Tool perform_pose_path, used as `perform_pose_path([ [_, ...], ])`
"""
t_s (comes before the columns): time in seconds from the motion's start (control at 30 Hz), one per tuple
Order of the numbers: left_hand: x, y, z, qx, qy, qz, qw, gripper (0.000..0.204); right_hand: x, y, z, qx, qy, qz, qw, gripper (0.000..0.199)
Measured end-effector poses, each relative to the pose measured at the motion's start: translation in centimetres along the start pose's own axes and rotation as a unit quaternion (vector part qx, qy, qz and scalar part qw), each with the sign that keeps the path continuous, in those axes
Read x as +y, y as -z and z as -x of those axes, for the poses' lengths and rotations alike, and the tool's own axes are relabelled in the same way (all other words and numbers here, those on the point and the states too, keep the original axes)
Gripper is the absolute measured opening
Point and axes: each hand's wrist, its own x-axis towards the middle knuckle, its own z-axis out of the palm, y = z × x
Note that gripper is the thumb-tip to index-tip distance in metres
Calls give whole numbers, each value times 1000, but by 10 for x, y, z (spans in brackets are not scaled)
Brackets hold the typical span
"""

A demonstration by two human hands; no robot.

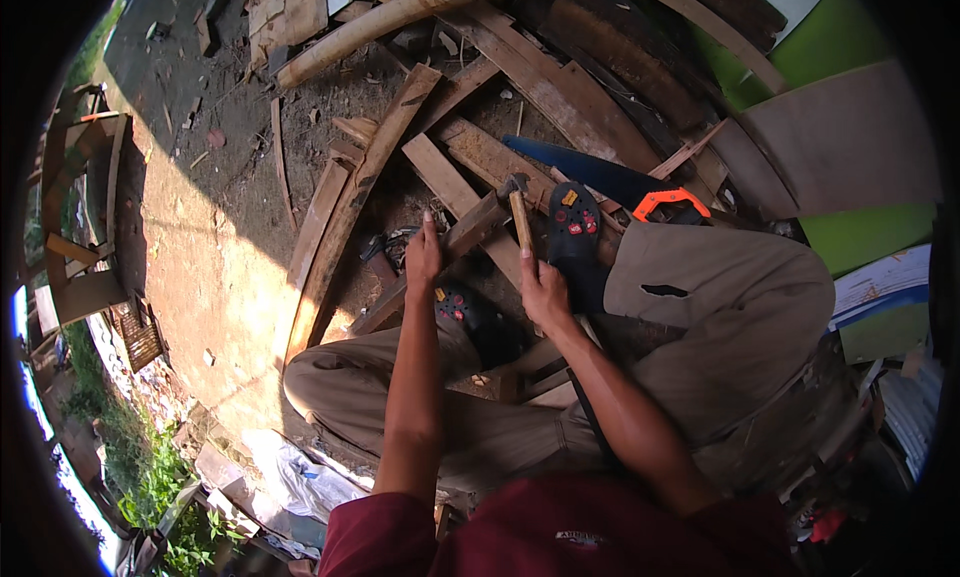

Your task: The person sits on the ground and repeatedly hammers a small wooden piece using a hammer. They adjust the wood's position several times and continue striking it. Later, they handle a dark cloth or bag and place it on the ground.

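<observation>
A red shirt fills the lower edge, above bent khaki-clad knees. Bare dirt ground spreads left, littered with scrap planks. The right hand is closed around a wooden-handled hammer, head just above the short plank that the left hand presses down.

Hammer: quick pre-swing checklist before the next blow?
1. Right hand grips the wooden handle of the hammer: ok.
2. Hammer head rests on the end of the wood strip: ok.
3. Left hand steadies the strip, but its fingers sit close to the head: not ok.
4. Foot in dark sandal right beside the strike point: not ok.
5. Nail under the head: cannot tell.
6. Orange-handled handsaw lies behind the foot, apart from the hammer: ok.
</observation>
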Motion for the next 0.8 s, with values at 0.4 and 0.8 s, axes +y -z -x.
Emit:
perform_pose_path([
  [0.4, -3, -9, -21, 68, -37, -127, 989, 69, 15, -4, -13, 46, 53, -64, 995, 62],
  [0.8, -15, -8, -41, 95, -42, -133, 986, 64, 5, -9, -25, 89, 129, -23, 987, 64],
])
